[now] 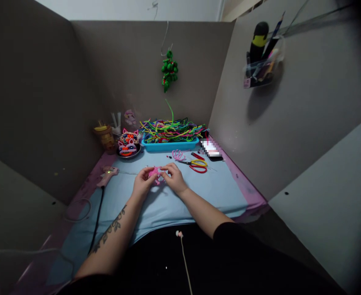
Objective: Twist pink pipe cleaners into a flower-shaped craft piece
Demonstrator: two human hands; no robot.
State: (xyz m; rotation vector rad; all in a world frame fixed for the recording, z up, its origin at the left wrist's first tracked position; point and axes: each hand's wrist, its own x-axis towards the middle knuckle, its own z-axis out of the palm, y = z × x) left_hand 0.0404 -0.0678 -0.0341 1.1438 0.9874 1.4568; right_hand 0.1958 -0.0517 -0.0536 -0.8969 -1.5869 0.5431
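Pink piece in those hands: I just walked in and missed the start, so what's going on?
A person's left hand holds a small pink piece, with the right hand's fingers at its edge. Scissors lie to the right on the blue cloth; a blue tray heaped with colourful strands stands behind.

Fingers [143, 173] hold pink piece [154, 173]; scissors [196, 165] lie near.

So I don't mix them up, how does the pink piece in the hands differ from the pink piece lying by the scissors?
The held piece is at the fingers of the left hand and right hand; the loose piece lies on the blue cloth. The held piece looks brighter and more compact; the loose piece looks paler, with spread, curved strands. Both are pink.
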